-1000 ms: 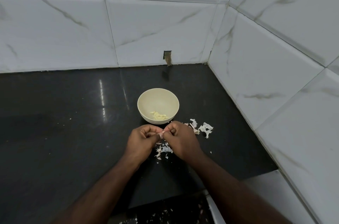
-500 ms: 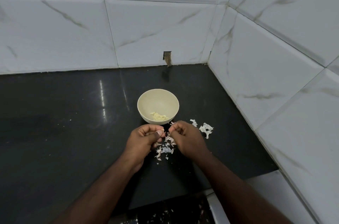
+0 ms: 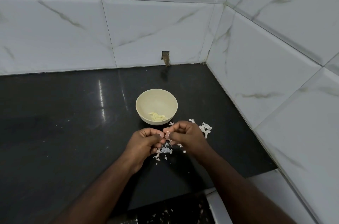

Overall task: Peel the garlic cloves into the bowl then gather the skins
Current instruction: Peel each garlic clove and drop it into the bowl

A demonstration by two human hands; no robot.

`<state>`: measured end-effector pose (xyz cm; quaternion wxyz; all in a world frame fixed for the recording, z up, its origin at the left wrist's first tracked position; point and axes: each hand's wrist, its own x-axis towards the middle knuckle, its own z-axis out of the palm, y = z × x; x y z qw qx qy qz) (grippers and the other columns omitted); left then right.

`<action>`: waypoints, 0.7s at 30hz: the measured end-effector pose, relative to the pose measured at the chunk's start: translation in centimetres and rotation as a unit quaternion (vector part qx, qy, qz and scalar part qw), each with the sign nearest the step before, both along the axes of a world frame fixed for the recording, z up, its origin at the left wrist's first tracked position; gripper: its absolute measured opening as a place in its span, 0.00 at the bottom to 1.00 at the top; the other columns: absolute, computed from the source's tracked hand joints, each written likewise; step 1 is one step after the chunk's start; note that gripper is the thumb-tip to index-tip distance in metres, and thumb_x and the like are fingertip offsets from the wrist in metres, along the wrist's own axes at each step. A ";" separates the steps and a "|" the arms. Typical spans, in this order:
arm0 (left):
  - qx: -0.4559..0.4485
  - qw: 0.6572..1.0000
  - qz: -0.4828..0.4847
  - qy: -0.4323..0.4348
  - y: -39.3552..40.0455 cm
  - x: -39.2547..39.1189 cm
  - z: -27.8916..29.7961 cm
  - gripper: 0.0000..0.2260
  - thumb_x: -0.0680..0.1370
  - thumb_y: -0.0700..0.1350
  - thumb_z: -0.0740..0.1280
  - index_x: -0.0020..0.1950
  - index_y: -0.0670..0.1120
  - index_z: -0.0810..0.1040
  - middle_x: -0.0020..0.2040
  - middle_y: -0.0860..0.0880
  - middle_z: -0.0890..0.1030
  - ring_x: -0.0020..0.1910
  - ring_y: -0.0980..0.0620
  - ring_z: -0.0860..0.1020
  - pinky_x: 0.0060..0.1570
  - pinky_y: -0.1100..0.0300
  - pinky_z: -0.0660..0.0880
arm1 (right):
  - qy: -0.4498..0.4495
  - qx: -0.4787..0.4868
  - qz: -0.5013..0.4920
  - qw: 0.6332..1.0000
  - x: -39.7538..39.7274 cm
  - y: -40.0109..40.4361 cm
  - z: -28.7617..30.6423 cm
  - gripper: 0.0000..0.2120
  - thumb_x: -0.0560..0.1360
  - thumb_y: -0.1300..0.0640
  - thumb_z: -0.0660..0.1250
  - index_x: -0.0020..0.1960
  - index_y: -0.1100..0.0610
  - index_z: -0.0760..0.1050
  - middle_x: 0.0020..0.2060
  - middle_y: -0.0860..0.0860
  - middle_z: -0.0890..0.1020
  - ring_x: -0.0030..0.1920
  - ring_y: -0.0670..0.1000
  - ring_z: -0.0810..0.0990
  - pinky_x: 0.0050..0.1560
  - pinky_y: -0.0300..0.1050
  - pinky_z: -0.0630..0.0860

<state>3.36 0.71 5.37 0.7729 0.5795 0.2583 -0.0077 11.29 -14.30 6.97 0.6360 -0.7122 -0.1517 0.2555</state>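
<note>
On the black countertop (image 3: 55,132), just in front of the cream bowl (image 3: 141,100), both hands were held together above a scatter of garlic skins (image 3: 164,150). The left hand (image 3: 142,143) had its fingers curled, thumb pressed toward the right hand. The right hand (image 3: 187,134) was likewise curled, and between its fingertips and the left thumb a small pinkish garlic clove (image 3: 167,133) was pinched (mostly hidden by the fingers, so how much skin remained on it could not be determined). The bowl stood upright and held several peeled cloves (image 3: 157,116) lying against its near inner wall. A second cluster of skins (image 3: 205,129) lay on the counter just right of the right hand, near the bowl. White marble-patterned wall tiles (image 3: 165,27) bounded the counter at back and right.
</note>
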 end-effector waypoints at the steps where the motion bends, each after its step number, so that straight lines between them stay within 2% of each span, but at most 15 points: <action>1: 0.029 1.000 0.000 -0.003 0.0 0.0 0.0 0.02 0.78 0.36 0.69 0.46 0.40 0.82 0.37 0.45 0.82 0.32 0.56 0.76 0.30 0.66 0.71 | 0.005 -0.001 -0.008 1.000 0.2 0.0 -0.1 0.03 0.72 0.68 0.73 0.45 0.63 0.81 0.42 0.61 0.86 0.38 0.56 0.80 0.41 0.47 0.79; 5: 0.119 0.993 0.016 -0.004 0.1 0.0 -0.2 0.04 0.74 0.34 0.73 0.46 0.42 0.82 0.35 0.49 0.82 0.34 0.56 0.78 0.30 0.67 0.71 | 0.002 -0.027 0.007 1.000 0.5 -0.2 -0.5 0.08 0.71 0.67 0.76 0.47 0.59 0.82 0.36 0.56 0.84 0.37 0.52 0.82 0.41 0.47 0.81; 7: 0.121 0.992 0.020 -0.012 0.1 0.0 -0.1 0.04 0.75 0.35 0.73 0.46 0.42 0.83 0.36 0.47 0.83 0.34 0.56 0.78 0.30 0.67 0.72 | 0.002 -0.028 0.007 1.000 0.5 -0.2 -0.7 0.09 0.71 0.69 0.76 0.47 0.59 0.83 0.35 0.53 0.85 0.36 0.49 0.83 0.41 0.44 0.82; 12: 0.120 0.992 0.013 -0.039 -0.2 0.2 -0.1 0.02 0.75 0.39 0.74 0.47 0.42 0.85 0.37 0.45 0.83 0.34 0.56 0.77 0.31 0.68 0.72 | -0.011 -0.033 -0.001 0.999 0.7 -0.1 -0.7 0.08 0.71 0.71 0.74 0.47 0.62 0.83 0.36 0.53 0.86 0.36 0.47 0.84 0.40 0.39 0.79; 17: 0.124 0.991 0.005 -0.044 0.0 0.3 -0.2 0.01 0.75 0.40 0.74 0.45 0.43 0.86 0.34 0.47 0.81 0.33 0.57 0.76 0.32 0.68 0.72 | -0.014 -0.029 0.005 0.999 0.7 0.2 -0.8 0.13 0.69 0.72 0.76 0.48 0.57 0.82 0.41 0.54 0.86 0.41 0.47 0.84 0.46 0.42 0.82; 21: 0.135 0.990 0.005 -0.039 0.1 0.3 -0.3 0.02 0.75 0.41 0.74 0.43 0.44 0.85 0.33 0.47 0.80 0.32 0.57 0.75 0.31 0.67 0.71 | -0.022 -0.028 -0.004 0.999 0.6 0.2 -0.9 0.10 0.69 0.70 0.76 0.46 0.58 0.83 0.40 0.56 0.87 0.41 0.49 0.85 0.47 0.45 0.83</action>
